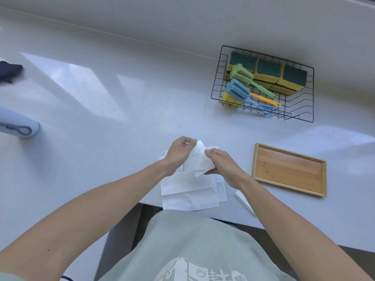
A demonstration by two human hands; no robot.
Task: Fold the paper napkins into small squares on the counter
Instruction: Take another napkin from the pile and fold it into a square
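Both hands meet over the near edge of the white desk (101, 110), and between them they hold one napkin (195, 159) lifted off the surface. Left hand (179, 152) pinches the napkin's upper corner between thumb and fingertips, the other fingers curled in. Right hand (222, 166) pinches the napkin's right side, thumb on top and fingers underneath, so the sheet hangs partly folded in the gap between the two hands.

Directly under both hands, and reaching back toward the person's body, lies a loose pile of flat napkins (188, 189), overlapping each other, with the nearest sheets sticking out slightly past the desk's edge. Just behind the right wrist, partly hidden by the forearm, a narrow folded white piece (244, 203) lies on the desk; how it is folded cannot be told.

Right of the right hand, near but apart from it, sits a wooden tray (289, 169) with a raised rim. Farther beyond that hand stands a black wire basket (263, 86) holding sponges (292, 78) and long-handled sponge brushes (249, 88). Well to the left of the left hand, at the picture's edge, are a pale blue cylinder (18, 124) with a grey loop and a dark cloth (9, 71).
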